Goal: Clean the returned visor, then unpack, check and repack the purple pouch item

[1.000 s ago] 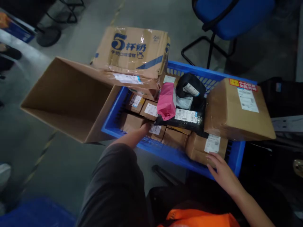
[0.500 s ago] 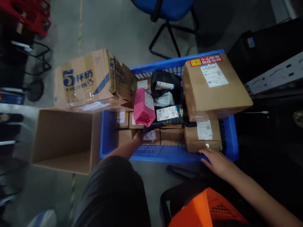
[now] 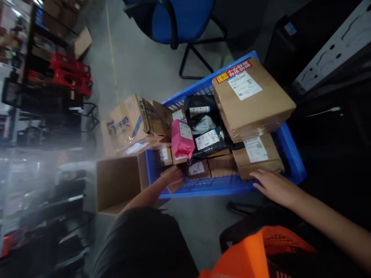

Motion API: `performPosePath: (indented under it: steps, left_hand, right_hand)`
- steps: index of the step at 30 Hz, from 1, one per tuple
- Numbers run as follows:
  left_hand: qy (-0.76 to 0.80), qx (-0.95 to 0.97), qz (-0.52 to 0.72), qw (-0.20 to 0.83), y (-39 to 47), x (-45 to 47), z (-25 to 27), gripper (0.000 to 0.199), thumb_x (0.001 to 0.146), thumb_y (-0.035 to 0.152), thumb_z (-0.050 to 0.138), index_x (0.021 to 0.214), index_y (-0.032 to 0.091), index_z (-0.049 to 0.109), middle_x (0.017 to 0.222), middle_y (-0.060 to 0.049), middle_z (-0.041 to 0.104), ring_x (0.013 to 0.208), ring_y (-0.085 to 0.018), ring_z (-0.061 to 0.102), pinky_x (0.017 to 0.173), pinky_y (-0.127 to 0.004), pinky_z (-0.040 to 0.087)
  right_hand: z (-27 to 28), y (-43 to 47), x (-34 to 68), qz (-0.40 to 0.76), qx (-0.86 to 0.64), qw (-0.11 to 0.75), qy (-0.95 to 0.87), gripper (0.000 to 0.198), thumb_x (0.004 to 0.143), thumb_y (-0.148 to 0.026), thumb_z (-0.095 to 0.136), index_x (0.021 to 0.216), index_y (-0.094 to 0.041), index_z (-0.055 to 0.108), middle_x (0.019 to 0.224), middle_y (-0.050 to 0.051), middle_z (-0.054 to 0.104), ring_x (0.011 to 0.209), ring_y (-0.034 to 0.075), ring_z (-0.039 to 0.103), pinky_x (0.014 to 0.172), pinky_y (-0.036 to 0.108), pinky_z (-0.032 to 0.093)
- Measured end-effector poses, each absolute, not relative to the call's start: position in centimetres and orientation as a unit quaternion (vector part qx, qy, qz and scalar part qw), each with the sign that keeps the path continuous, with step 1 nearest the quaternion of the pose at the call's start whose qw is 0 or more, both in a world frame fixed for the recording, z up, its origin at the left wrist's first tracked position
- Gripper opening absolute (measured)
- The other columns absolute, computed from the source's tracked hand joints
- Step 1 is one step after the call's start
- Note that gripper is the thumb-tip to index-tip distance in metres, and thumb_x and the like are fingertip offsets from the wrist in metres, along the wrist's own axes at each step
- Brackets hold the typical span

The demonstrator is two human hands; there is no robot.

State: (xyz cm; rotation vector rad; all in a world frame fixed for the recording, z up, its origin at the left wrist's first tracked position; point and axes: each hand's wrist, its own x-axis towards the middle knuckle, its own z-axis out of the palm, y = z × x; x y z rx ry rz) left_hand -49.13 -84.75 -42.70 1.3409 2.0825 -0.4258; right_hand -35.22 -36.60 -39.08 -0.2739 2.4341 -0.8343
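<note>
My left hand (image 3: 173,175) is closed round a small brown cardboard box (image 3: 174,187) at the near side of the blue plastic crate (image 3: 208,192). The box is partly covered by the hand. My right hand (image 3: 271,185) rests with fingers apart against the near edge of a taped carton (image 3: 268,156) with a white label. Above that carton sits a larger carton (image 3: 269,98) with a red and yellow sticker. A pink parcel (image 3: 182,139) and black-wrapped parcels (image 3: 222,143) lie in the middle of the crate, over more small boxes.
Left of the crate stands an open-topped cardboard box (image 3: 118,181), with a printed carton (image 3: 121,125) behind it. A blue office chair (image 3: 182,23) is beyond the crate. Something orange (image 3: 240,255) is near my body. Red stools (image 3: 72,73) are at the far left.
My view has turned, so the crate appears tilted. My left hand has lifted the small box from its row toward the crate's near rim. The right hand stays by its carton.
</note>
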Motion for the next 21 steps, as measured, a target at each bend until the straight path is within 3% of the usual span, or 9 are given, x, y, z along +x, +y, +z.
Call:
performPosePath:
  steps: [4,7,11,14,18,19,21]
  left_hand:
    - [0.753,0.533,-0.194,0.335,-87.2,-48.1,-37.4,0.025,0.091,0.016,0.066,0.116,0.017,0.067,0.122,-0.008,0.068,0.116,-0.025,0.063,0.103,-0.051,0.050]
    - [0.765,0.520,-0.206,0.318,-87.6,-46.2,-33.4,0.040,0.084,0.002,0.061,0.115,0.026,0.070,0.125,-0.003,0.069,0.119,-0.022,0.061,0.114,-0.049,0.040]
    - [0.805,0.487,-0.214,0.261,-84.9,-42.5,-28.6,0.049,0.084,0.012,0.060,0.131,0.028,0.063,0.132,-0.008,0.065,0.131,-0.026,0.053,0.120,-0.049,0.029]
    - [0.853,0.469,-0.184,0.134,-81.3,-39.0,-25.8,0.051,0.086,0.026,0.062,0.137,0.025,0.056,0.134,-0.013,0.062,0.132,-0.031,0.051,0.117,-0.053,0.032]
    - [0.856,0.478,-0.055,-0.186,-77.8,-34.5,-25.3,0.061,0.080,0.023,0.071,0.134,0.038,0.046,0.119,-0.008,0.067,0.120,-0.028,0.058,0.104,-0.050,0.043]
    - [0.843,0.490,-0.041,-0.216,-77.1,-33.9,-25.9,0.064,0.079,0.022,0.071,0.132,0.044,0.044,0.111,-0.004,0.069,0.113,-0.026,0.061,0.100,-0.049,0.045]
    - [0.844,0.502,-0.050,-0.183,-75.3,-33.8,-27.7,0.060,0.079,0.030,0.069,0.128,0.053,0.045,0.096,0.001,0.069,0.099,-0.024,0.064,0.095,-0.048,0.045]
  right_hand:
    - [-39.1,-36.9,-35.1,-0.308,-0.105,0.258,0.909,0.032,0.091,-0.019,0.055,0.120,-0.017,0.069,0.115,0.015,0.070,0.105,0.033,0.069,0.093,0.047,0.054]
    - [-38.7,-36.7,-35.0,-0.310,-0.114,0.237,0.914,0.031,0.090,-0.019,0.056,0.118,-0.019,0.070,0.114,0.014,0.070,0.102,0.033,0.069,0.093,0.047,0.054]
    - [-38.0,-36.6,-34.6,-0.357,-0.102,0.180,0.911,0.028,0.087,-0.020,0.061,0.112,-0.021,0.072,0.113,0.013,0.071,0.105,0.032,0.068,0.098,0.045,0.052]
    - [-36.7,-36.7,-33.8,-0.393,-0.095,0.135,0.905,0.030,0.089,-0.026,0.057,0.116,-0.020,0.070,0.117,0.014,0.069,0.109,0.032,0.067,0.101,0.047,0.051]
    - [-34.0,-36.4,-32.2,-0.512,0.013,0.090,0.854,0.052,0.092,-0.049,0.052,0.134,-0.018,0.057,0.135,0.018,0.060,0.123,0.034,0.059,0.108,0.052,0.046]
    - [-33.1,-36.2,-31.7,-0.575,0.054,0.104,0.810,0.061,0.092,-0.056,0.050,0.140,-0.019,0.051,0.138,0.018,0.058,0.124,0.033,0.059,0.106,0.052,0.047]
    - [-31.2,-35.8,-30.6,-0.707,0.109,0.150,0.682,0.071,0.093,-0.068,0.037,0.147,-0.023,0.040,0.140,0.016,0.058,0.120,0.032,0.063,0.099,0.051,0.053]
